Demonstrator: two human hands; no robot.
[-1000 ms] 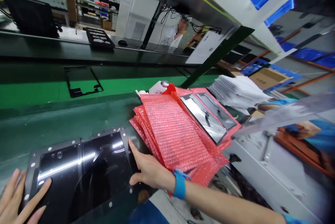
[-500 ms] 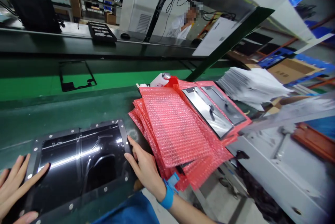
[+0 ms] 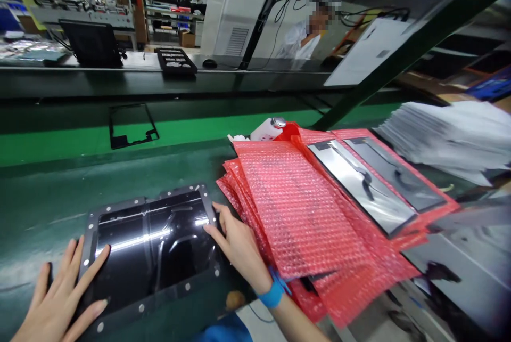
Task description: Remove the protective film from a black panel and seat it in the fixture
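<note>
A glossy black screen panel (image 3: 155,249) lies flat on the green bench, inside a dark frame with round silver dots along its border. My left hand (image 3: 64,291) rests over its left edge with fingers spread, the index fingertip on the glass. At the right edge, my right hand (image 3: 239,243) has its thumb on top and its index finger at the upper corner; the other fingers curl partly out of sight. A blue wrist strap (image 3: 273,295) circles my right wrist. Just right of that hand is a pile of red bubble-wrap bags (image 3: 295,209).
Two flat display panels (image 3: 361,187) lie on red wrap at the right. Behind the pile stands a white bottle (image 3: 268,130). A thin black frame (image 3: 133,126) rests on the green strip. White sheets (image 3: 451,134) are stacked at right. A person (image 3: 299,38) is beyond the bench.
My view has swung left, so everything appears farther right. Both hands remain at the panel's edges, and the panel shows no clear movement on the bench.
</note>
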